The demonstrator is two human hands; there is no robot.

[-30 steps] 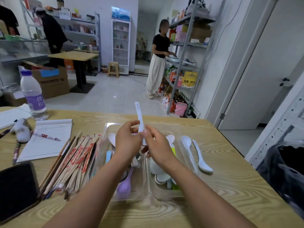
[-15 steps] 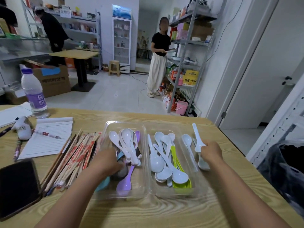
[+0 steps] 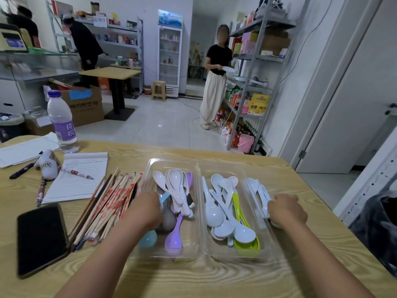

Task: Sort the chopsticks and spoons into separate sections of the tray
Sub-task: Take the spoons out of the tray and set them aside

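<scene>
**Two hands went down to the tray**

A second before, both hands held one white spoon up high. Then they split. My left hand [image 3: 148,208] dipped into the tray's [image 3: 171,163] left section among the spoons [image 3: 178,190]; its fingers were hidden, so I could not tell its grip. My right hand [image 3: 286,209] curled on white spoons [image 3: 257,190] at the table's right edge. Chopsticks [image 3: 111,203] lay unsorted left of the tray.
</scene>
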